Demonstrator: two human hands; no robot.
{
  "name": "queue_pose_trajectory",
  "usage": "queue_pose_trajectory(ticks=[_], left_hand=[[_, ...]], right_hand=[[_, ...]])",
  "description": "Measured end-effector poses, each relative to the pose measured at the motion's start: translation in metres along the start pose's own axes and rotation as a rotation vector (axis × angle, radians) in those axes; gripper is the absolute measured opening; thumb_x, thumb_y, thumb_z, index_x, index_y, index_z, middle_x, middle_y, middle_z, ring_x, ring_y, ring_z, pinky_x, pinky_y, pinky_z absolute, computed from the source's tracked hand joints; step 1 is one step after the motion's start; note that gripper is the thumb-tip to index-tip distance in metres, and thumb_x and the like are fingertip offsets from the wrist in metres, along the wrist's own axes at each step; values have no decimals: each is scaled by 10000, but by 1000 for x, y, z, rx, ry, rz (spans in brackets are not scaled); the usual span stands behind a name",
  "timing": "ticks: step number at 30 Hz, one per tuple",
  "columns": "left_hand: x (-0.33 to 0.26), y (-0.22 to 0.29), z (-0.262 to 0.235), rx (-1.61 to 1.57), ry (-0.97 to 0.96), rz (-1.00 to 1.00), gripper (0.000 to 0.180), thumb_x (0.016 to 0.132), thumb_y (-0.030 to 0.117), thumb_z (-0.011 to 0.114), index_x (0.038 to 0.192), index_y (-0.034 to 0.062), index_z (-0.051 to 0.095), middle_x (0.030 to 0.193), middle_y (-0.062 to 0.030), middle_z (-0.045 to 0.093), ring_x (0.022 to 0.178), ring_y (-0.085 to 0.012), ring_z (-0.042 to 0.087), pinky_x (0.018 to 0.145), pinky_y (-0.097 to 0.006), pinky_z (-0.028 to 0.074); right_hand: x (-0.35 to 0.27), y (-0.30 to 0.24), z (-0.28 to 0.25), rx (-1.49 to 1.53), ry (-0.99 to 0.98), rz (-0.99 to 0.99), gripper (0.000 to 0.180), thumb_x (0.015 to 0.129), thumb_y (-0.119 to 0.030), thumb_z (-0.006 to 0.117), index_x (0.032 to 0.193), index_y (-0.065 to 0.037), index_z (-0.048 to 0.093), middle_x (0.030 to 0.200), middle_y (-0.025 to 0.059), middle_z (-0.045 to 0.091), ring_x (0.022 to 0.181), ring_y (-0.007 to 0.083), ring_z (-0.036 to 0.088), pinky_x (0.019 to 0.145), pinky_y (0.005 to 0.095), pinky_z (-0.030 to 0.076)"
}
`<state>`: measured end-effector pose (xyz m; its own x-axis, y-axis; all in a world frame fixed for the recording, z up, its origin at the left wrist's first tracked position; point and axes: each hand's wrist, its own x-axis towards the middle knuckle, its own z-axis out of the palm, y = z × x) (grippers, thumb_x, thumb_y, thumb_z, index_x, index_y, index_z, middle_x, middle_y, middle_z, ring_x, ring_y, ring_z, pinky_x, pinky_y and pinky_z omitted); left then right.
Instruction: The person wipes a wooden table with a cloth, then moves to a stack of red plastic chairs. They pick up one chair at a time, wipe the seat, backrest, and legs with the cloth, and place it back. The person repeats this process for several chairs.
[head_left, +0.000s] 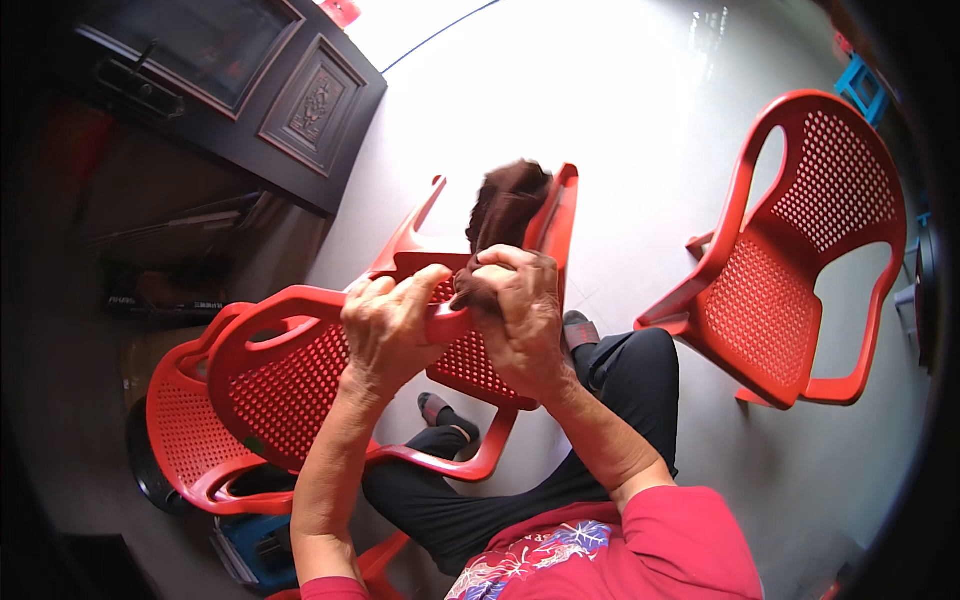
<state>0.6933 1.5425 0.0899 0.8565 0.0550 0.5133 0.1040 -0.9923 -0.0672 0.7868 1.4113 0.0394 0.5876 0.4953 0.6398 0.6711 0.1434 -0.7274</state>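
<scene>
A red plastic chair (285, 395) with a perforated back and seat lies tipped in front of my legs. My left hand (390, 325) is closed round its armrest, with the fingers curled over the top. Just to the right, my right hand (520, 320) is closed on a dark brown cloth (510, 200) beside the same armrest. The cloth's loose end hangs out past the knuckles over the chair's far part and is blurred by motion. Part of the cloth shows between the two hands, against the red plastic.
Another red chair (190, 425) stands close behind at the left. A third red chair (765, 310) stands apart on the right. A dark panelled door (310, 105) is at the far left, a blue stool (862, 90) at the far right. My slippered feet are on the grey floor (620, 210).
</scene>
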Motion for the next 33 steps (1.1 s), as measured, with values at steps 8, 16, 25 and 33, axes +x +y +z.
queue_pose_trajectory(ticks=[8,16,25,33], left_hand=[[-7,17,-15,-95,-15,7,365,739,230,690,1050,94,554,618,-16,551,550,-212,537,576,-341,416],[-99,6,-40,-1186,589,-1042,566,784,291,726,1206,83,412,1193,-82,449,1111,-185,437,954,-371,340],[-36,-17,-43,-1589,1177,-1285,165,851,173,687,807,98,546,759,-4,540,724,-145,542,743,-368,482],[-21,0,-43,-1713,1136,-1149,143,875,98,612,782,128,507,675,30,428,655,-115,444,687,-344,494]], right_hand=[[29,26,-13,92,-268,-323,434,664,-481,783,683,-99,578,629,34,587,569,197,572,597,332,383],[12,32,-40,127,-34,-196,220,625,-223,746,630,-93,568,594,51,551,578,254,550,625,360,420],[-47,-6,-57,64,-132,-399,273,751,-298,682,644,-101,525,542,18,441,486,189,469,556,336,349],[-78,-2,-55,20,-134,-365,209,699,-256,674,633,-101,549,543,13,454,485,182,469,580,328,338]])
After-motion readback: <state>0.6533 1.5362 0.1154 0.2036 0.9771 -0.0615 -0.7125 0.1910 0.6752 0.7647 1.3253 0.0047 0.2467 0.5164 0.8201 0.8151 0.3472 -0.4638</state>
